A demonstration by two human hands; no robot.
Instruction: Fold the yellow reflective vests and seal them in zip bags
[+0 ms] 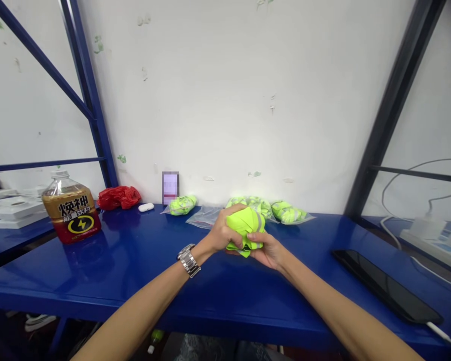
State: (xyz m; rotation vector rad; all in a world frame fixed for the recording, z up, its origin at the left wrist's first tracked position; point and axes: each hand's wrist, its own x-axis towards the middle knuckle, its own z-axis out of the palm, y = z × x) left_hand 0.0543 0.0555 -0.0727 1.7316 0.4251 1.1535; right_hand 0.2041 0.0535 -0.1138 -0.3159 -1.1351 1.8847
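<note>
A crumpled, rolled-up neon yellow reflective vest (248,224) with grey strips is held above the middle of the blue table. My left hand (225,231) wraps round its left side, a metal watch on that wrist. From the lower right, my right hand (267,249) grips it with the thumb on top. Behind the hands lie more neon bundles in clear bags: one bagged bundle (288,212) to the right, another (182,205) to the left, and one partly hidden behind the vest. A flat clear plastic bag (205,216) lies just left of my hands.
On the blue table (135,281) stand a large drink bottle (72,208), a red plastic bag (119,197) and a white earphone case (146,207). A propped phone (170,187) leans on the wall. At right lie a black phone (387,286) on a cable and a power strip (436,240).
</note>
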